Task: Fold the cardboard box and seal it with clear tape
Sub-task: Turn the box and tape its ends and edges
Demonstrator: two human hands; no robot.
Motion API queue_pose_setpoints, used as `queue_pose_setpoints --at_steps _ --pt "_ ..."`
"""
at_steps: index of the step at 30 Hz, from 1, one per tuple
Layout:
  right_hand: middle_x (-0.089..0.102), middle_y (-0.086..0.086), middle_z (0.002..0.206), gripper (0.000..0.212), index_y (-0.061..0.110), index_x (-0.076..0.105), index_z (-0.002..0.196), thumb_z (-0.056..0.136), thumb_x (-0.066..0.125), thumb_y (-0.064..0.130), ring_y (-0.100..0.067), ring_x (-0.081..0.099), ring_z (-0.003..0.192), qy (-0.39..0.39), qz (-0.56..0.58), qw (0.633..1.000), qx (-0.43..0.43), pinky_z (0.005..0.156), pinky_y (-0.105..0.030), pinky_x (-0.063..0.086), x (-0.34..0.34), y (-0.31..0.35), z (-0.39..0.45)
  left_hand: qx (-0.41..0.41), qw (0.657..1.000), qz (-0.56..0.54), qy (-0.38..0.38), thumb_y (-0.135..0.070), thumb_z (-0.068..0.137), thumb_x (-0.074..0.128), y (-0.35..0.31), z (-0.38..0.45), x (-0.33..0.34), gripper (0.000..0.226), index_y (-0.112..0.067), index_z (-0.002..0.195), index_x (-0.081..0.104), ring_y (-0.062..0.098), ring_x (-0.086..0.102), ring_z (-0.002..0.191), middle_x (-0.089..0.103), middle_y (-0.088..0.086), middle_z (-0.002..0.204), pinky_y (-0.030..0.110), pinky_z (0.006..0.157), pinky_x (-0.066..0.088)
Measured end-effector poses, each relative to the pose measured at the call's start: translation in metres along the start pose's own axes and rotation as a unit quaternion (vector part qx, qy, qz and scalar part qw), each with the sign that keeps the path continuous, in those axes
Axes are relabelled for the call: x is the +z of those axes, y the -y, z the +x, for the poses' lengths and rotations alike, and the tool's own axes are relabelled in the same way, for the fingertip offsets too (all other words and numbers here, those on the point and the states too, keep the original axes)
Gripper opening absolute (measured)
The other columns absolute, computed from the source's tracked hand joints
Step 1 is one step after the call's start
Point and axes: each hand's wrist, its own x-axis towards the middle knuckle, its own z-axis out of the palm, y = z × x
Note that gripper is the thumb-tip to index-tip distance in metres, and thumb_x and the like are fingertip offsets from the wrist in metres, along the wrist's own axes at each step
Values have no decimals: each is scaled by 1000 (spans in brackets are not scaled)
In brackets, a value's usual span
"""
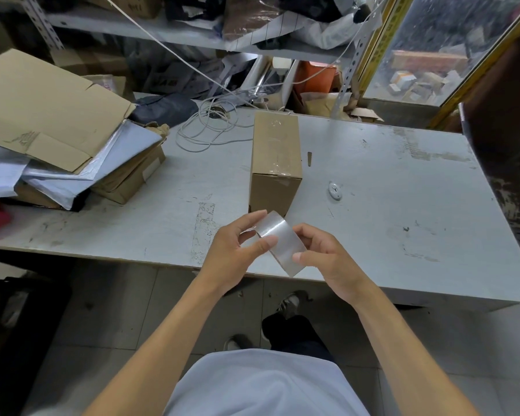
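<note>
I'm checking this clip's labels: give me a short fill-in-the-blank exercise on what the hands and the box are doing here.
1. Both the left hand and the right hand hold a roll of clear ____.
2. The cardboard box stands on the grey ____, beyond the hands.
3. Neither hand touches the ____.
4. A white ____ lies coiled on the table behind the box.

Missing words: tape; table; box; cable

Matt brown cardboard box (275,163), glossy clear plastic tape (281,240), scuffed grey painted table (403,205).
</note>
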Motion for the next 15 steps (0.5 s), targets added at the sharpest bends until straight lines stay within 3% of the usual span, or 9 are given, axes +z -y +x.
queue_pose_setpoints --at_steps 3,5,11,15 --pt "65 0 98 40 19 61 115 82 62 43 -14 61 87 -31 -31 999 27 73 -25 52 7 2 4 25 999 29 -5 -58 76 70 2 -5 8 68 -31 137 58 12 57 126 62 -10 135 45 107 48" --pt "65 -2 99 42 19 62 115 83 61 47 -14 61 86 -40 -32 998 27 71 -26 51 9 1 5 45 998 30 -13 -56 79 69 0 -7 11 62 -32 136 59 9 57 127 63 -11 134 44 107 48" --pt "66 -8 104 34 19 63 115 89 57 41 -19 62 90 -37 -36 998 20 75 -33 52 8 -3 7 75 995 -16 -58 -19 80 82 0 -12 11 55 -23 130 60 10 60 124 69 -11 125 44 108 47" --pt "66 0 94 17 21 64 109 98 58 32 -8 61 79 -42 -57 997 9 69 -27 50 9 -3 9 95 989 20 -111 -29 78 82 -4 -16 14 51 -27 125 62 -1 63 116 73 -19 114 36 105 48"
